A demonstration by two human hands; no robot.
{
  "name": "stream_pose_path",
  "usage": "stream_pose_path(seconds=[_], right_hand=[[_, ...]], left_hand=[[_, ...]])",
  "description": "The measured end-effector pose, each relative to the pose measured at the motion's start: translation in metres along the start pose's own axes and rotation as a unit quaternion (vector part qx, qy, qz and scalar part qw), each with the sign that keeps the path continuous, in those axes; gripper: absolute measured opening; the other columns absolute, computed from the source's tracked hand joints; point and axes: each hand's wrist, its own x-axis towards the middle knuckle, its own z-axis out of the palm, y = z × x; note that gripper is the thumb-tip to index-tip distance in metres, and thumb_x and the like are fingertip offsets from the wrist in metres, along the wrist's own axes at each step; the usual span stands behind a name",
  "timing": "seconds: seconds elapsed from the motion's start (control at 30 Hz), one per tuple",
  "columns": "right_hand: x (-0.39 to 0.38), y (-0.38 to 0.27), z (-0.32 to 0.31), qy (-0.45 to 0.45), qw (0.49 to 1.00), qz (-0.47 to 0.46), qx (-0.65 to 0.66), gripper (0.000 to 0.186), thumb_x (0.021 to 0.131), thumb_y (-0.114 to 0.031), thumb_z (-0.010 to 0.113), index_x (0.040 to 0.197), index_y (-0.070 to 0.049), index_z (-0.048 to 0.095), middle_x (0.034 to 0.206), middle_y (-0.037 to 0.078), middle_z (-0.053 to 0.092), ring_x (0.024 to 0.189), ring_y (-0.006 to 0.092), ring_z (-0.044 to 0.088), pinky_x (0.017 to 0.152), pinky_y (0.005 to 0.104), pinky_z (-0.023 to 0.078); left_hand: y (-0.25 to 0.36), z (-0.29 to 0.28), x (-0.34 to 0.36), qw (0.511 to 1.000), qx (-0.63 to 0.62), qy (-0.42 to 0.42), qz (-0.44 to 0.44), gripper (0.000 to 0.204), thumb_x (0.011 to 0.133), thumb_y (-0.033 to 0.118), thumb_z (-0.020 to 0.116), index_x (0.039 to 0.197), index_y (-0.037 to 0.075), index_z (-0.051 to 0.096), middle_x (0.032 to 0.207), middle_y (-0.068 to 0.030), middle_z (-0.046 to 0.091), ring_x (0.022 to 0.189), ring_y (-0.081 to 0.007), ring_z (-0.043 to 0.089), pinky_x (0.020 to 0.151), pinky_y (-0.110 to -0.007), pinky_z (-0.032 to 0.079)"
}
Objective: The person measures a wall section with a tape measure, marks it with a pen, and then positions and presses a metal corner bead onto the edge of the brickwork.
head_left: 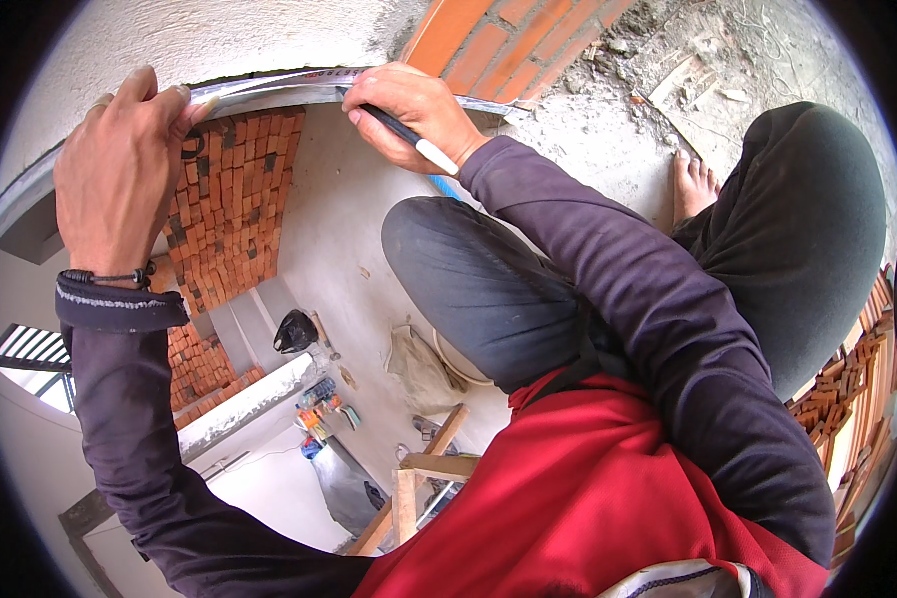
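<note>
Pinching the measuring strip point(279, 86) between thumb and fingertips, the left hand point(120, 184) sits at the left of my remote view; how firmly it grips, I cannot tell. The strip runs along the edge of a rough pale wall point(229, 40), bent by my lens. The right hand point(424, 105) has its fingers closed round a black pen with a white end point(394, 126), its tip at the strip. That hand hides part of the strip from me.

Beyond the right hand I see an orange brick surface point(498, 45) and grey rubble point(668, 60). A bent knee point(468, 279) blocks some of my view of the floor below, where stacked bricks point(234, 209), a black plastic bag point(294, 331), a crumpled sack point(414, 369) and a wooden frame point(434, 466) show. More bricks point(832, 399) are piled at the right, past the other leg.

As for writing, I make out a row of small printed characters on the strip, just left of the right hand. The colourful packages point(319, 409) are too small for me to read.
</note>
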Motion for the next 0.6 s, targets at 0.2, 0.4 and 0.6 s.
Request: stream_pose_path(seconds=[0.2, 0.4, 0.6], right_hand=[[-0.001, 0.0012, 0.0005, -0.005, 1.0, 0.009, -0.005, 0.012, 0.079, -0.003, 0.067, 0.09, -0.007, 0.064, 0.087, 0.007, 0.065, 0.087, 0.0271, 0.064, 0.079, 0.0364, 0.052], [-0.0011, -0.0001, 0.0015, 0.01, 1.0, 0.004, -0.002, 0.012, 0.078, -0.003, 0.068, 0.089, -0.007, 0.065, 0.086, 0.008, 0.065, 0.088, 0.0277, 0.064, 0.079, 0.0372, 0.052], [-0.0006, -0.0016, 0.0028, 0.029, 1.0, -0.009, -0.001, 0.011, 0.076, -0.004, 0.068, 0.086, -0.006, 0.066, 0.085, 0.008, 0.066, 0.084, 0.0279, 0.063, 0.075, 0.0373, 0.052]], left_hand=[[0.0006, -0.0002, 0.0007, 0.999, 0.006, 0.028, 0.016, 0.037, 0.096, 0.042, 0.05, 0.091, 0.013, 0.071, 0.088, -0.0022, 0.063, 0.084, -0.0222, 0.067, 0.072, -0.036, 0.057], [0.0014, -0.0022, 0.001, 1.0, 0.008, 0.027, 0.013, 0.036, 0.095, 0.042, 0.05, 0.09, 0.013, 0.071, 0.086, -0.0027, 0.062, 0.083, -0.0231, 0.067, 0.07, -0.036, 0.057], [0.0011, -0.0025, 0.001, 1.0, 0.009, 0.021, 0.013, 0.034, 0.095, 0.041, 0.052, 0.091, 0.013, 0.071, 0.086, -0.0029, 0.062, 0.083, -0.0237, 0.067, 0.069, -0.036, 0.057]])
